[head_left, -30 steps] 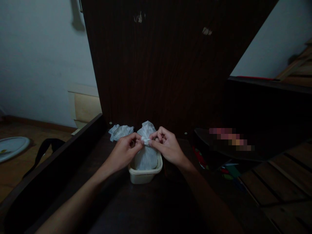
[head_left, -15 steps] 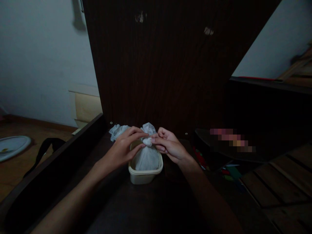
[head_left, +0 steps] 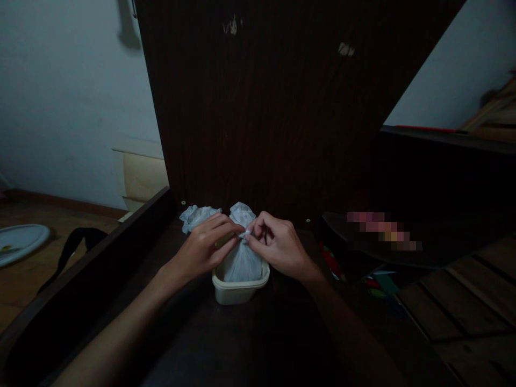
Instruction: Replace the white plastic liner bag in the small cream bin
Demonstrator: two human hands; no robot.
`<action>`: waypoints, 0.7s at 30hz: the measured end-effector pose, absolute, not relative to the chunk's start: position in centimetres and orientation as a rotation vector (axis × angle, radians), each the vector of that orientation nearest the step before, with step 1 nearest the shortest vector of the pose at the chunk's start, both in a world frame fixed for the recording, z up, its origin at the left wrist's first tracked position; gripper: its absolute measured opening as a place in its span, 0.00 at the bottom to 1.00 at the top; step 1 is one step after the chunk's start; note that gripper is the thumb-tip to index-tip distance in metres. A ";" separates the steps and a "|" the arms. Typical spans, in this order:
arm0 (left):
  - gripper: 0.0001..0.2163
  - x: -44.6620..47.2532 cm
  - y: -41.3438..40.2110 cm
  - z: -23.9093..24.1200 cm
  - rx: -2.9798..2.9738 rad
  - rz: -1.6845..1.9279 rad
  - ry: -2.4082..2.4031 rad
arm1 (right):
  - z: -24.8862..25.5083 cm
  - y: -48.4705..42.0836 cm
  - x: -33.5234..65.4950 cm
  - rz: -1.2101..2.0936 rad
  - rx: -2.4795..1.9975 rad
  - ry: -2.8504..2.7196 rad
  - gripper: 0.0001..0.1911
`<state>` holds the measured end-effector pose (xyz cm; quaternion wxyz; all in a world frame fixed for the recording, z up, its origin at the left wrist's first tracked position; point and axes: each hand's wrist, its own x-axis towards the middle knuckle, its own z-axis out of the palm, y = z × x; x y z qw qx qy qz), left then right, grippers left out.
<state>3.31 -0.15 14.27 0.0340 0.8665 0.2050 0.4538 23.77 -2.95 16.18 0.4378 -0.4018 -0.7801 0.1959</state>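
A whitish, thin plastic bag (head_left: pixel 243 263) stands in a cream plastic tub (head_left: pixel 237 294), its neck twisted into a knot above the rim. My left hand (head_left: pixel 207 242) pinches the knot from the left between thumb and fingers. From the right, my right hand (head_left: pixel 278 242) pinches the same knot with thumb and forefinger, its other fingers curled. The bag's loose top puffs up behind the knot. What the bag contains cannot be made out through the plastic. Behind my left hand lies a second crumpled plastic bag (head_left: pixel 197 216).
The tub rests on a dark wooden surface (head_left: pixel 226 344) with a raised edge (head_left: pixel 92 263) on the left and a tall dark panel (head_left: pixel 258 118) behind. At right is a dark curved object (head_left: pixel 379 258) with small colourful items beside it. A white oval object (head_left: pixel 22 242) lies at far left.
My right hand has turned over so its back faces up and its fingers pinch closer to the knot. The knot looks smaller and tighter; the tub has stayed in place.
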 end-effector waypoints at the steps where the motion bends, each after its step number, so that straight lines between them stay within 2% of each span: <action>1: 0.06 3.3 -0.2 14.3 2.670 1.390 0.623 | 16.3 -2.9 23.8 0.479 -0.989 -1.954 0.11; 9: 0.03 3.1 -0.1 14.3 2.572 1.343 0.624 | 15.8 -1.9 24.1 0.812 -0.890 -1.814 0.14; 14: 0.07 3.3 0.4 14.3 2.440 1.260 0.781 | 16.2 -2.6 23.7 0.434 -0.953 -1.834 0.07; 21: 0.09 3.8 0.4 14.7 2.159 1.172 0.934 | 15.3 -3.2 22.7 0.006 -0.924 -2.074 0.04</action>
